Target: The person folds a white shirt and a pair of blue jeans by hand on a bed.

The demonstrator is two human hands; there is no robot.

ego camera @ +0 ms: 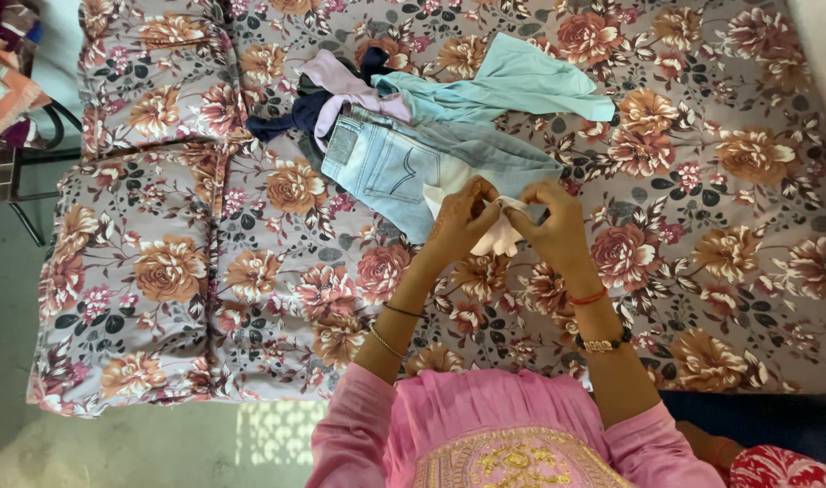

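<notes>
— Two hands together?
— Yes: left hand (462, 221) and right hand (555, 224) both pinch a small white cloth (501, 237) above the floral bedsheet (277, 271), just near of the light jeans (390, 167).

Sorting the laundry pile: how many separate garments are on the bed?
5: light jeans, teal top, lilac piece and navy piece behind them, white cloth in both hands. More may lie hidden underneath.

Both hands, left hand (462, 220) and right hand (555, 226), pinch a small white cloth (501, 233) above the floral bed (250, 271) (light jeans (404, 167) lie just beyond).
</notes>
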